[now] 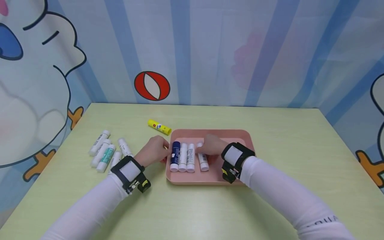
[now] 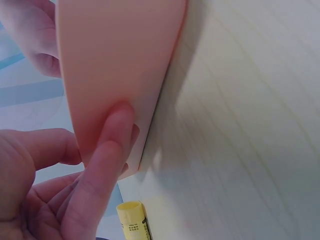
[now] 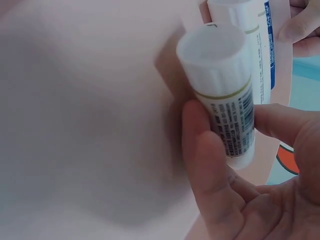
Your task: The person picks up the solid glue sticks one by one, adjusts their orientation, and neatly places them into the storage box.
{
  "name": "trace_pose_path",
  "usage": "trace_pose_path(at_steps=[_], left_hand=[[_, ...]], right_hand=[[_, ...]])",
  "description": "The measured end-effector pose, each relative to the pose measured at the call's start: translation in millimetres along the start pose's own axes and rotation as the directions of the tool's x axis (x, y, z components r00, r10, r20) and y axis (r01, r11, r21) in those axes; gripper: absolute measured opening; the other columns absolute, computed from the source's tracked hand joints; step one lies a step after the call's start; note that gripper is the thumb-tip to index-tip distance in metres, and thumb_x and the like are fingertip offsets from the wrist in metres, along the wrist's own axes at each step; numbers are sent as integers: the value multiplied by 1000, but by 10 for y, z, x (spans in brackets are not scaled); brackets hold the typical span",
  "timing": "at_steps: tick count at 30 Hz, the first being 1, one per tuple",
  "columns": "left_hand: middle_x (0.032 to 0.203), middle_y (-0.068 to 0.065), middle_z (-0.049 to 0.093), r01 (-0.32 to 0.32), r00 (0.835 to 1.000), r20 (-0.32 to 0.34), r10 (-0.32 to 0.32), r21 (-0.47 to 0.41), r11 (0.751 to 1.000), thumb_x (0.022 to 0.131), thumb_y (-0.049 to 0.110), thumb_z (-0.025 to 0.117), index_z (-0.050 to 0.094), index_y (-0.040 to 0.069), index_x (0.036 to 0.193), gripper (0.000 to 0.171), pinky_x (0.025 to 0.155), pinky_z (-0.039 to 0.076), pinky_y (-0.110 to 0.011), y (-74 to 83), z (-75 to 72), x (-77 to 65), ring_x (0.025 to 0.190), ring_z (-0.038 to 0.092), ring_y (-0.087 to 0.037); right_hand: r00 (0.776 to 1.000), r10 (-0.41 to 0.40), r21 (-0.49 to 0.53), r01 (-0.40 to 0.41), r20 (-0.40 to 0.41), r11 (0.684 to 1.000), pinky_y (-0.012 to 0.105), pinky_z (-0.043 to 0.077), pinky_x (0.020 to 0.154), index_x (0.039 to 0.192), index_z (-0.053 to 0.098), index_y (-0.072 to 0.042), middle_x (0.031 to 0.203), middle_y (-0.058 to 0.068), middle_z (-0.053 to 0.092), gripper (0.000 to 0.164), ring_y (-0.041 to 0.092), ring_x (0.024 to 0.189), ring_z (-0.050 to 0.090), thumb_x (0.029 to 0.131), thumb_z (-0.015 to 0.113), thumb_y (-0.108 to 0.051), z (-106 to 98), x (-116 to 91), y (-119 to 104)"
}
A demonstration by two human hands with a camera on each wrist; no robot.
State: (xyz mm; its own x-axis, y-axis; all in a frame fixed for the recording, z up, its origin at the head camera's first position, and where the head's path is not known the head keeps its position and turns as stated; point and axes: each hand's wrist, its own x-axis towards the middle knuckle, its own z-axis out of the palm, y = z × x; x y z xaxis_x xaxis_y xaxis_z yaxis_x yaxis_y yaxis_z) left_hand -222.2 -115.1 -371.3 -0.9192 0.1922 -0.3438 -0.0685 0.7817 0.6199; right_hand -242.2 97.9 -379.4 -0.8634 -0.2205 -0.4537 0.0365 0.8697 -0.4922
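Note:
A pink tray (image 1: 186, 182) lies on the table. My left hand (image 1: 153, 150) holds its left side, thumb at the rim and fingers against the outer wall (image 2: 115, 50) in the left wrist view. Inside the tray my right hand (image 1: 213, 145) pinches a white glue stick (image 1: 203, 163) between thumb and fingers; the right wrist view shows its barcode label (image 3: 232, 115). Left of it, side by side, lie a navy-labelled glue stick (image 1: 175, 156) and two white glue sticks (image 1: 187, 158). A small gap separates these from the pinched one.
A yellow glue stick (image 1: 159, 127) lies behind the tray's left corner. Several white glue sticks, one with a green label (image 1: 106, 158), lie at the table's left, partly behind my left wrist. A printed backdrop (image 1: 204, 50) stands along the table's far edge.

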Motion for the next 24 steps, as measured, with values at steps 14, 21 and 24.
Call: trace_pose_path(at_steps=[14,21,24], left_hand=[[83,-9,67,2,1000,-5,-2,-3,1000,93,8,62,67,-6,112,24,58,53,-26,3,3,-1,64,65,-17],[81,-9,67,-6,1000,-4,6,7,1000,93,9,62,68,-5,111,24,57,52,-25,3,7,-8,64,64,-16],[82,-9,67,0,1000,-6,0,10,1000,94,9,62,68,-5,112,24,57,52,-25,3,10,-3,64,64,-17]], right_hand=[[1000,10,41,-10,15,999,26,50,47,82,67,-2,63,10,66,27,18,48,61,93,67,-26,3,-44,-72],[999,-24,67,21,46,998,27,52,50,84,65,-1,65,10,67,25,17,51,63,95,65,-24,2,-90,-63],[999,-19,92,14,46,996,28,53,51,89,62,-1,69,11,67,25,19,55,65,95,64,-26,-13,-114,-66]])
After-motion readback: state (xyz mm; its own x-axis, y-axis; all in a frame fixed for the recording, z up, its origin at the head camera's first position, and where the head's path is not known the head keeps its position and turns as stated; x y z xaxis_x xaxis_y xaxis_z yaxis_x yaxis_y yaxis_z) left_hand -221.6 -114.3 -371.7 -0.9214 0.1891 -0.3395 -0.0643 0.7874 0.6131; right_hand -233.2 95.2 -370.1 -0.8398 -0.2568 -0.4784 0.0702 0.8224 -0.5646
